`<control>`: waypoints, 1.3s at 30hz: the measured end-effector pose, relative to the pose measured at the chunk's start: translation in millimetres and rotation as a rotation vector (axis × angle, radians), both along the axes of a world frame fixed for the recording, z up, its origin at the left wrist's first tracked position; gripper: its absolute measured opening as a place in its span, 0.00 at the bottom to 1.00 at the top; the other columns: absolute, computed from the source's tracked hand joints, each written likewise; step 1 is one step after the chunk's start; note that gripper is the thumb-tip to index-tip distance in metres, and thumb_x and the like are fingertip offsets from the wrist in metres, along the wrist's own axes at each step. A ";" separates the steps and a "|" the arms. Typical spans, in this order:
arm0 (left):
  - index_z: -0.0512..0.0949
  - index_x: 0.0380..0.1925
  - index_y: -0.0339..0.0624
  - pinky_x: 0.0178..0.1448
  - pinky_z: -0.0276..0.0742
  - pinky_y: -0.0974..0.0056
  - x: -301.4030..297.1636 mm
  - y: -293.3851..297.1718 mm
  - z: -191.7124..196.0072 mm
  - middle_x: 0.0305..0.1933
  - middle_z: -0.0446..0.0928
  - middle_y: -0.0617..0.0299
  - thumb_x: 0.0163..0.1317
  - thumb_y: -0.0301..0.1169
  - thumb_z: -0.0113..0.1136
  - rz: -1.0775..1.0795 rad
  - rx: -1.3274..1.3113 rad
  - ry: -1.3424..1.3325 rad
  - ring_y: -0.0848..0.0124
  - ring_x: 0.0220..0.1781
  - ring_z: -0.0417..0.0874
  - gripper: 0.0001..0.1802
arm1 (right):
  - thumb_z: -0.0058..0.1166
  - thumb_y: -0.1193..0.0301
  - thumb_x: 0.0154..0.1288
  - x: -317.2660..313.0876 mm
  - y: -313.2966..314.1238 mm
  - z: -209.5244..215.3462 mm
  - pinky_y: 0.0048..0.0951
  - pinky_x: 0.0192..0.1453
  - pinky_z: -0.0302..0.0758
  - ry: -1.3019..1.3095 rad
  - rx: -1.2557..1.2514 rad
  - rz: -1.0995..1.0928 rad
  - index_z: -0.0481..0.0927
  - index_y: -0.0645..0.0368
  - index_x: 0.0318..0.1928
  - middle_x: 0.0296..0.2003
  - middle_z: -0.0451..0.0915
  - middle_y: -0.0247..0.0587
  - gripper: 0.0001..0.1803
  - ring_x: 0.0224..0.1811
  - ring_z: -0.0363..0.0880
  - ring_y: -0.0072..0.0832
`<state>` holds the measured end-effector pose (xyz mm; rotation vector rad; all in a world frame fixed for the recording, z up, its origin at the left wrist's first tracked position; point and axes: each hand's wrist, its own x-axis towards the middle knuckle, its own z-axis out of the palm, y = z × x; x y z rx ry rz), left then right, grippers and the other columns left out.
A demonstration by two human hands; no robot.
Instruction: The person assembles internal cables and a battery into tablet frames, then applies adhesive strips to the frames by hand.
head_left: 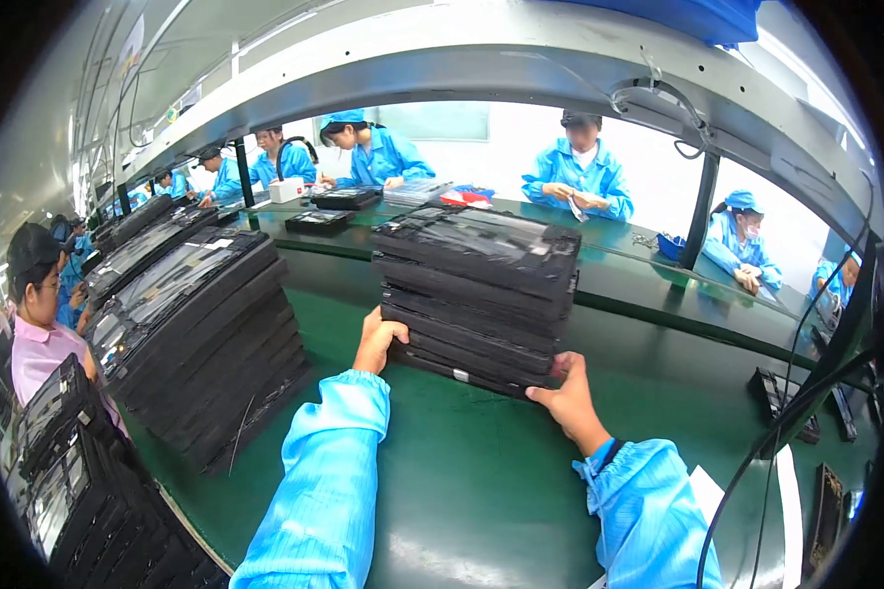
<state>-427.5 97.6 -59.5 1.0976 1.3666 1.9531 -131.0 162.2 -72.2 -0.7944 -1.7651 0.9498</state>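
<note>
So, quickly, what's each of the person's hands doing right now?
Left hand: closed on the left side of the stack of black trays, holding it.
Right hand: closed on that stack's lower right corner.

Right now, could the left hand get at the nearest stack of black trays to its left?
Probably not: the left hand appears occupied, gripping the central stack together with the right hand, though the left stack stands nearby.

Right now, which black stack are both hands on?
The middle stack: left hand low on its left, right hand at its lower right corner. Neither touches the left stack or bottom-left stack.
</note>
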 end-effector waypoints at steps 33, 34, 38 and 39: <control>0.65 0.53 0.37 0.59 0.55 0.45 274.1 -196.0 33.5 0.60 0.56 0.37 0.52 0.49 0.56 -0.863 0.118 1.436 0.44 0.61 0.58 0.34 | 0.56 0.68 0.48 139.8 -61.6 111.9 0.39 0.47 0.70 -0.681 0.385 0.015 0.74 0.70 0.37 0.37 0.73 0.54 0.18 0.43 0.72 0.48; 0.66 0.53 0.36 0.59 0.56 0.45 273.0 -196.4 30.2 0.59 0.56 0.35 0.53 0.48 0.55 -0.852 0.045 1.441 0.43 0.61 0.58 0.33 | 0.56 0.69 0.48 162.5 -70.6 102.9 0.39 0.46 0.69 -0.719 0.364 -0.007 0.73 0.70 0.36 0.35 0.73 0.53 0.17 0.42 0.71 0.47; 0.66 0.51 0.33 0.59 0.55 0.44 278.5 -202.5 36.6 0.58 0.55 0.30 0.52 0.47 0.56 -0.781 -0.053 1.401 0.38 0.59 0.58 0.33 | 0.60 0.70 0.45 229.2 -141.5 79.9 0.38 0.48 0.68 -0.796 0.327 -0.007 0.73 0.67 0.36 0.37 0.72 0.52 0.17 0.44 0.68 0.46; 0.66 0.51 0.33 0.59 0.55 0.44 277.7 -200.7 36.4 0.58 0.55 0.30 0.52 0.47 0.56 -0.774 -0.058 1.403 0.38 0.59 0.58 0.33 | 0.60 0.69 0.45 236.2 -156.9 68.1 0.37 0.52 0.66 -0.758 0.361 0.033 0.74 0.67 0.37 0.40 0.72 0.53 0.19 0.47 0.67 0.46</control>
